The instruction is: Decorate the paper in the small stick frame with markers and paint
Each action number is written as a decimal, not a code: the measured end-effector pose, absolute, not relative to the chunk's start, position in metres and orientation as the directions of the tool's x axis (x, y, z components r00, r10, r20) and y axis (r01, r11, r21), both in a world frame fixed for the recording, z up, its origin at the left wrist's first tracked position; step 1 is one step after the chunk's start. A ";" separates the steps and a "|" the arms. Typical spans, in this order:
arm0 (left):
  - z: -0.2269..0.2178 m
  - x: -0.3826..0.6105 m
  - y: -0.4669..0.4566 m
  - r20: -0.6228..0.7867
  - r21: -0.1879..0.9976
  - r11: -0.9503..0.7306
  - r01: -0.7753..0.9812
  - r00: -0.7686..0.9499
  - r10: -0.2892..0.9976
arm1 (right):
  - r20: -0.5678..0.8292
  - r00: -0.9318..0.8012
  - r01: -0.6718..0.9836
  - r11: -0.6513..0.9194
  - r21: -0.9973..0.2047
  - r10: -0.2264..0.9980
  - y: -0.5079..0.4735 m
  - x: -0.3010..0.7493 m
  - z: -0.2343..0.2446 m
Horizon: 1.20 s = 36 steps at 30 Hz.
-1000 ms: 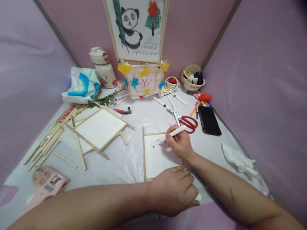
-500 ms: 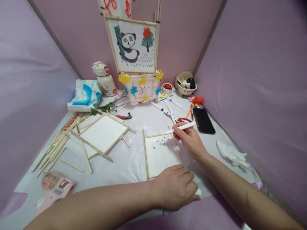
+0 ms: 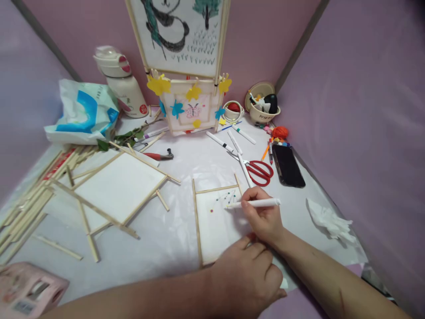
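Note:
My right hand (image 3: 264,215) grips a white marker (image 3: 264,202), its tip over a sheet of white paper (image 3: 215,235) in a thin wooden stick frame (image 3: 198,230). Small dark dots, fine lines and one reddish dot mark the upper part of the sheet. Across the frame's lower right corner lies my left hand (image 3: 247,277), fingers curled; a bit of something pale shows by its thumb, and what it holds is hidden. Just beyond my right hand are red-handled scissors (image 3: 260,172) and another white marker (image 3: 245,170).
At the back stands a decorated lantern-like stick structure (image 3: 187,106) with a panda drawing. A second framed sheet (image 3: 122,186), wooden sticks (image 3: 23,212), a bottle (image 3: 128,93) and a tissue pack (image 3: 86,110) are left. A phone (image 3: 288,166) and crumpled tissue (image 3: 330,221) lie right.
The view has tilted down and closer. The marker has moved from above the frame's top edge down to the sheet, near the drawn dots. My left hand stays at the lower corner.

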State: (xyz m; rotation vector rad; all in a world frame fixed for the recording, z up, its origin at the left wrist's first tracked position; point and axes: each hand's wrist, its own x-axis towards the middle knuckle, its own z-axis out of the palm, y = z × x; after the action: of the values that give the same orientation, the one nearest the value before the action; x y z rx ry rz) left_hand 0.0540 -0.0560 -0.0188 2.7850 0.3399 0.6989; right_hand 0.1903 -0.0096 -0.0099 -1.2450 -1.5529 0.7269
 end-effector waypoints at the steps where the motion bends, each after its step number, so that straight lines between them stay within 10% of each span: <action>1: -0.021 0.055 -0.056 0.440 0.303 -0.940 0.159 0.851 0.286 | 0.317 0.004 0.364 0.293 -0.884 0.949 -0.010 0.191 -0.011; 36: -0.005 0.053 -0.062 0.640 0.149 -0.988 -0.043 0.765 0.064 | 0.367 0.126 0.289 0.320 -0.902 0.922 -0.003 0.197 -0.014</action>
State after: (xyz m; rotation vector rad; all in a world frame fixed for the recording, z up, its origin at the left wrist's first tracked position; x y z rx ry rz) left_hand 0.0530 -0.0625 -0.0053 2.8042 0.0170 1.0257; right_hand 0.1968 -0.0032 -0.0139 -1.2014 -1.4090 0.6777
